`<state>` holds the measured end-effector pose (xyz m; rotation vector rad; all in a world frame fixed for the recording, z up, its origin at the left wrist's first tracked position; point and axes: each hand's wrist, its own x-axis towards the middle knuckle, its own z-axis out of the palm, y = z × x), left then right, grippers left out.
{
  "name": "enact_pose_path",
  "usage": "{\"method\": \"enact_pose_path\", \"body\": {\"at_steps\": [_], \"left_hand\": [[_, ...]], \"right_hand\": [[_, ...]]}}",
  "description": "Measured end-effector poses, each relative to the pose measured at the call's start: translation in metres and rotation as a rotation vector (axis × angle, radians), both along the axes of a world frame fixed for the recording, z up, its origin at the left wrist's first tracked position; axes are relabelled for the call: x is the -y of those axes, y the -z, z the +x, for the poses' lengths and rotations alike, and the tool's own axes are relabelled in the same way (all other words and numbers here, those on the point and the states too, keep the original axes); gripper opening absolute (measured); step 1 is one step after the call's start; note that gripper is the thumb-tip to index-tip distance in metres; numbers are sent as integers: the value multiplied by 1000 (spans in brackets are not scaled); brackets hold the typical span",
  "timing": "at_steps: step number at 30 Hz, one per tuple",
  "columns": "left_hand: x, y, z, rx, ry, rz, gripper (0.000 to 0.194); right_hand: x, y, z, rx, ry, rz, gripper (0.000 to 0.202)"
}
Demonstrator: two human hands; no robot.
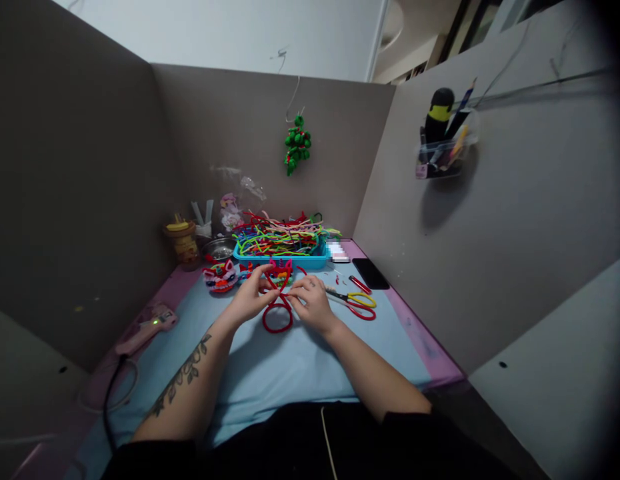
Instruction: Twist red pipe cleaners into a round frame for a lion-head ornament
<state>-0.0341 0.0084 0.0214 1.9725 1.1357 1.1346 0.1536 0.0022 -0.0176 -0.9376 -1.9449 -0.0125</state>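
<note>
Between my two hands is a red pipe cleaner (pixel 277 331), bent into a round loop at the bottom with crossing strands above it. My left hand (pixel 254 291) pinches it from the left, thumb and fingers at the crossing. From the right, my right hand (pixel 310 301) grips the same crossing with its fingertips. Just behind the hands lie small pipe-cleaner animal faces, one of them a red and pink face (pixel 221 277) at the left. Scissors (pixel 357 303) with one yellow and one red handle rest beside my right hand.
A blue tray (pixel 290 262) heaped with colourful pipe cleaners stands at the back. A pink glue gun (pixel 147 329) with a lit green light and a cord lies left. A black phone (pixel 371 273) and a red lighter-like object (pixel 360 285) lie right. Grey panels enclose the table.
</note>
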Motion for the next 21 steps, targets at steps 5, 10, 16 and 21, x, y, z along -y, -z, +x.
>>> {"method": "enact_pose_path", "body": {"at_steps": [5, 10, 16, 21], "left_hand": [[-3, 4, 1, 74, -308, 109, 40], [7, 2, 8, 112, -432, 226, 37], [12, 4, 16, 85, -376, 180, 54], [10, 9, 25, 211, -265, 14, 71]], "right_hand": [[0, 2, -2, -161, 71, 7, 13], [4, 3, -3, -165, 154, 63, 11], [6, 2, -3, -138, 233, 166, 10], [7, 4, -8, -113, 141, 93, 12]]}}
